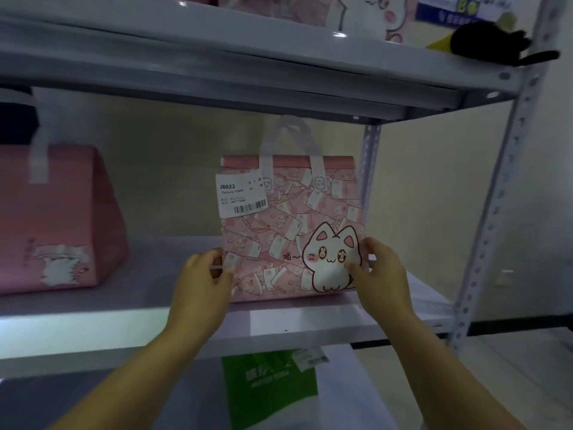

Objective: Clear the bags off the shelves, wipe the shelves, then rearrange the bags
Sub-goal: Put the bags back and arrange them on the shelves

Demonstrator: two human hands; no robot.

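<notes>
Gripping the pink cat bag (288, 231) upright on the shelf (124, 321) — left hand (201, 283) and right hand (378, 274) pinch its lower side edges

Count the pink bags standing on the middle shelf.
2. One pink bag stands at the shelf's left, untouched. The cat-print bag with a white label stands right of centre, the left hand and right hand gripping its lower sides. More may hide past the left edge.

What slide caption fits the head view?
Left hand and right hand hold the pink cat bag by its sides on the middle shelf.
</notes>
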